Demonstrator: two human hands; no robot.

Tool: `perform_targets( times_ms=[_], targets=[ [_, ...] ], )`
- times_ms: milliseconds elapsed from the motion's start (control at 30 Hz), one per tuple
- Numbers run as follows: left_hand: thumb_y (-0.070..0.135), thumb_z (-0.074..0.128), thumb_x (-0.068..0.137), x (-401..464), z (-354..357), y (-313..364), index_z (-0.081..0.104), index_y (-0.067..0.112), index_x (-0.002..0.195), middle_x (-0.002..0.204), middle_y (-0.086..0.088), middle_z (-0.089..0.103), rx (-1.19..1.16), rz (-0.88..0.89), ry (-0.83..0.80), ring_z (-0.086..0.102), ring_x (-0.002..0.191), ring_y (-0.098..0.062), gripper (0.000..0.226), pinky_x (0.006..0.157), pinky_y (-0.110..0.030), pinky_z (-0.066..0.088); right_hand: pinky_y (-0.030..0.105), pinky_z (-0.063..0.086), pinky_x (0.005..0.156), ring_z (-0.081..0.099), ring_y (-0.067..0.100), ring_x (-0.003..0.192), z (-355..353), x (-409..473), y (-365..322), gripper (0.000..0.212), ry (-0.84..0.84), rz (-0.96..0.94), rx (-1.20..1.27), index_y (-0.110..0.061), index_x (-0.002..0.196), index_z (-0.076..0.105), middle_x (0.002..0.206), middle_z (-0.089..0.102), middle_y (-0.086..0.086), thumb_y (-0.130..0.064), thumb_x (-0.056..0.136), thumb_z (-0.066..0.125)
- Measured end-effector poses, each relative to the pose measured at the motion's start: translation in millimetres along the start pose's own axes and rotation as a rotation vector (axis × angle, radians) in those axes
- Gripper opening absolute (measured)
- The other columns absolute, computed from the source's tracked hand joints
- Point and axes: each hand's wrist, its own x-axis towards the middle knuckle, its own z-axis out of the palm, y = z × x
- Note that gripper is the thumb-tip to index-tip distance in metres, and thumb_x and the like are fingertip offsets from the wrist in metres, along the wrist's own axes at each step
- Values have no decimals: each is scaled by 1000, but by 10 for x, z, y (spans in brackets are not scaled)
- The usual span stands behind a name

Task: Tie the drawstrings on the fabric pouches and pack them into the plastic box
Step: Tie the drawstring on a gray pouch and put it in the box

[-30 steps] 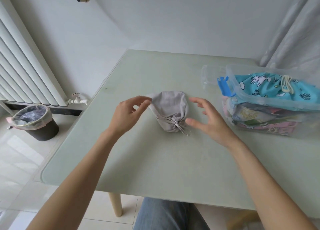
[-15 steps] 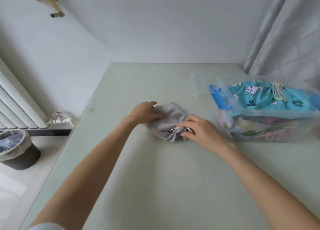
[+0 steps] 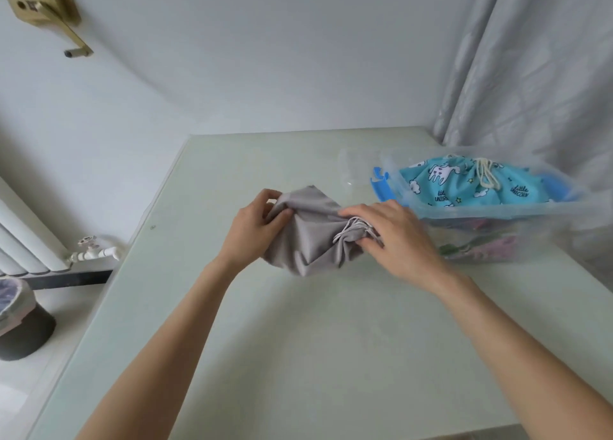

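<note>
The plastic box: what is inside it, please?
On top in the plastic box lies a blue unicorn pouch with a tied cord. Below it, more patterned fabric shows through the wall; what pieces these are cannot be told.

The grey fabric pouch [image 3: 311, 240] is held on the pale glass-topped table [image 3: 298, 356], left of the clear plastic box [image 3: 497, 214].

- Grey pouch [image 3: 308, 240] in the fingers [image 3: 356, 211]: matt, soft cloth, creased.
- Box [image 3: 497, 214] beside the fingers: clear glossy plastic.
- Bench [image 3: 298, 340] under the fingers: smooth, faintly glossy.
</note>
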Motion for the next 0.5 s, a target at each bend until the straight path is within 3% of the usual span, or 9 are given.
perform_targets(
  times_ms=[100,167,333,500],
  targets=[
    [30,57,92,103,86,488,52,30,113,90,2,71,-174,66,3,64,86,-12,22,75,-28,49,25,44,85,60,16,97,-497,-25,93,33,19,51,341,-24,112,63,103,67,-3,-9,84,66],
    [28,57,92,228,198,822,53,33,114,93,1,71,-245,97,6,65,86,-12,23,76,-27,50,18,46,85,62,6,97,-821,-61,163,27,32,53,434,-23,106,65,101,68,-8,-7,85,66],
    [22,58,90,537,481,1323,58,34,109,90,-4,70,-315,185,-8,64,85,-17,23,76,-28,50,13,46,86,61,-3,96,-1335,-43,592,31,112,87,445,-31,99,65,99,68,-15,-4,84,65],
    [24,62,86,884,1097,1667,62,28,107,94,2,65,-165,199,26,60,79,-8,21,70,-14,46,17,43,91,56,4,103,-1663,28,1370,33,100,157,254,-32,96,64,107,62,-12,-2,83,63]
  ],
)
